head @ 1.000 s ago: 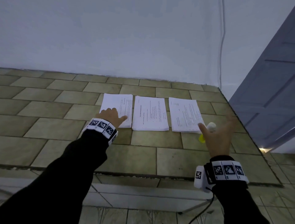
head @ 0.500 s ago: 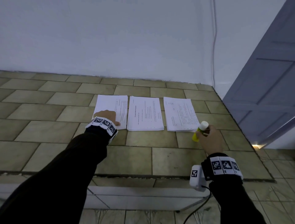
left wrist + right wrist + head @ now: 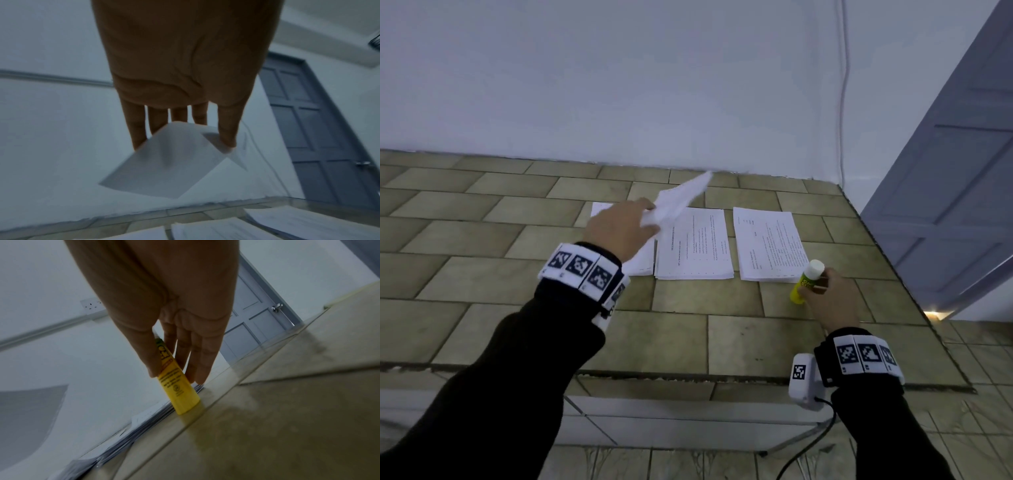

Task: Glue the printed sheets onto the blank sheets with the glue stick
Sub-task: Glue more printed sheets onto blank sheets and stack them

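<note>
Lifted now, a thin paper sheet (image 3: 681, 202) in left hand (image 3: 619, 229) grip; right hand (image 3: 828, 301) pinches cylindrical glue stick (image 3: 806, 282).

Glue stick (image 3: 805, 283): yellow body, white cap, dark print on label. Lifted sheet (image 3: 678, 202): white, its underside grey in shade in the left wrist view. Middle stack (image 3: 695, 246) and right stack (image 3: 770, 246): white with black text lines. Counter (image 3: 517, 240): olive-tan tiles, dark grout, brick pattern. Wall (image 3: 619, 85): pale blue-white. Door (image 3: 962, 171): grey-blue, panelled. Sleeves (image 3: 493, 377): black. Wristbands (image 3: 582, 269): white with black square markers.
</note>
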Available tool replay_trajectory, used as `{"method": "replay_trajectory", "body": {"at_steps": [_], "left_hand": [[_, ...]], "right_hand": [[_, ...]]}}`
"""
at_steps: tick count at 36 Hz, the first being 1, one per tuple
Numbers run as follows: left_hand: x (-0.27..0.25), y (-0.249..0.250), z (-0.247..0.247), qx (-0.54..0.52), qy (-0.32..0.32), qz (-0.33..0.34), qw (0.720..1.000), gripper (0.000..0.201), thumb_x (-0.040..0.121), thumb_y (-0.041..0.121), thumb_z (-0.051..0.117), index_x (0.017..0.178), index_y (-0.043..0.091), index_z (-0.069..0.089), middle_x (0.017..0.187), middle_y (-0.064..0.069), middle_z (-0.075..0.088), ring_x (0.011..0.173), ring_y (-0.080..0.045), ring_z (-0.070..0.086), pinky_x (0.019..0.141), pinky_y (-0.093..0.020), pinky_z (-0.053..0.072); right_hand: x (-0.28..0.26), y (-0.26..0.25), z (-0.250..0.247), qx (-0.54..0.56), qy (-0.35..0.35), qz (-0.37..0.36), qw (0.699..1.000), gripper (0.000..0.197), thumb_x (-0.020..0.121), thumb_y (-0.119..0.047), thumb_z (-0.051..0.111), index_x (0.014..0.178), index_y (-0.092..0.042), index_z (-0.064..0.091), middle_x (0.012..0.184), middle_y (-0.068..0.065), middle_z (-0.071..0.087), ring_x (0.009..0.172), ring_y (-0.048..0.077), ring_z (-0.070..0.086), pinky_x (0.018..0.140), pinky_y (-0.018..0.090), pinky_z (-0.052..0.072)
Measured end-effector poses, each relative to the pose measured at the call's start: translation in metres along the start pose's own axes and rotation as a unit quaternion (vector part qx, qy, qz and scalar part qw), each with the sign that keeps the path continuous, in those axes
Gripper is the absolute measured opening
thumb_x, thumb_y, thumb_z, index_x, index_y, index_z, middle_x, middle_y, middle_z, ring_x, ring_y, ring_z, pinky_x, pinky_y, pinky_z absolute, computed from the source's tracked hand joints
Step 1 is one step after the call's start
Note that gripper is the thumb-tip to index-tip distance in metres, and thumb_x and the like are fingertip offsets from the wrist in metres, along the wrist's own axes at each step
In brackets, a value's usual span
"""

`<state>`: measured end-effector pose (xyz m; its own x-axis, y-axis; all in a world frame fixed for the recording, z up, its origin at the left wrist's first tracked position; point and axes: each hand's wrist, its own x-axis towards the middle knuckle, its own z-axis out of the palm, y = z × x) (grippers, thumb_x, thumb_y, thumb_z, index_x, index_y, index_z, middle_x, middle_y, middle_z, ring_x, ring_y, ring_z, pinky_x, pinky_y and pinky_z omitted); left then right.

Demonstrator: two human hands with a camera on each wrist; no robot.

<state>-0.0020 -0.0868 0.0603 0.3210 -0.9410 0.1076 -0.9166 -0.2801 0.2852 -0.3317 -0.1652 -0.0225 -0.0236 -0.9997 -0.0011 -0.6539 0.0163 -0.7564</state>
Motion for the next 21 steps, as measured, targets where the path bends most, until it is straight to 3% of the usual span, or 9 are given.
{"method": "replay_trajectory", "body": {"at_steps": [4, 9, 14, 17, 21], "left_hand": [[-0.030, 0.017, 0.013, -0.056, -0.110, 0.114, 0.986, 0.040, 0.096, 0.040, 0.056, 0.134, 0.030, 0.048, 0.138, 0.005, 0.052, 0.119, -0.017, 0.053, 0.099, -0.034, 0.041], [-0.064, 0.020, 0.037, -0.041, -0.234, 0.171, 0.956, 0.044, 0.095, 0.041, 0.057, 0.137, 0.029, 0.048, 0.143, 0.009, 0.047, 0.130, -0.013, 0.045, 0.109, -0.036, 0.036], [-0.083, 0.005, 0.061, 0.036, -0.284, 0.228, 0.931, 0.064, 0.083, 0.061, 0.041, 0.138, 0.029, 0.050, 0.151, 0.005, 0.042, 0.144, -0.010, 0.028, 0.116, -0.034, 0.025], [-0.090, -0.007, 0.074, 0.061, -0.282, 0.232, 0.929, 0.053, 0.093, 0.045, 0.053, 0.144, 0.036, 0.040, 0.162, 0.005, 0.019, 0.150, -0.012, 0.009, 0.121, -0.034, 0.009], [-0.094, -0.018, 0.085, 0.056, -0.296, 0.228, 0.926, 0.066, 0.092, 0.033, 0.056, 0.151, 0.038, 0.026, 0.163, 0.008, 0.000, 0.150, -0.012, -0.006, 0.120, -0.033, -0.002]], "right_hand": [[0.000, -0.002, 0.000, 0.002, -0.011, -0.009, 1.000, 0.040, 0.082, -0.005, 0.071, 0.120, -0.001, 0.058, 0.116, 0.016, 0.065, 0.099, 0.026, 0.063, 0.077, 0.026, 0.041], [-0.002, -0.004, -0.001, 0.023, -0.056, -0.020, 0.998, 0.044, 0.086, -0.007, 0.069, 0.127, -0.004, 0.053, 0.121, 0.014, 0.062, 0.098, 0.021, 0.059, 0.080, 0.028, 0.041], [-0.005, -0.005, 0.000, 0.037, -0.093, -0.027, 0.995, 0.042, 0.089, -0.010, 0.067, 0.128, -0.007, 0.052, 0.119, 0.010, 0.060, 0.101, 0.020, 0.056, 0.082, 0.030, 0.042], [-0.007, -0.005, 0.000, 0.018, -0.114, -0.045, 0.992, 0.038, 0.090, -0.014, 0.066, 0.126, -0.008, 0.054, 0.113, 0.009, 0.059, 0.102, 0.023, 0.056, 0.081, 0.031, 0.043], [-0.012, -0.009, 0.002, 0.006, -0.133, -0.075, 0.988, 0.033, 0.091, -0.017, 0.065, 0.123, -0.011, 0.058, 0.103, 0.001, 0.055, 0.094, 0.018, 0.053, 0.067, 0.020, 0.041]]}}
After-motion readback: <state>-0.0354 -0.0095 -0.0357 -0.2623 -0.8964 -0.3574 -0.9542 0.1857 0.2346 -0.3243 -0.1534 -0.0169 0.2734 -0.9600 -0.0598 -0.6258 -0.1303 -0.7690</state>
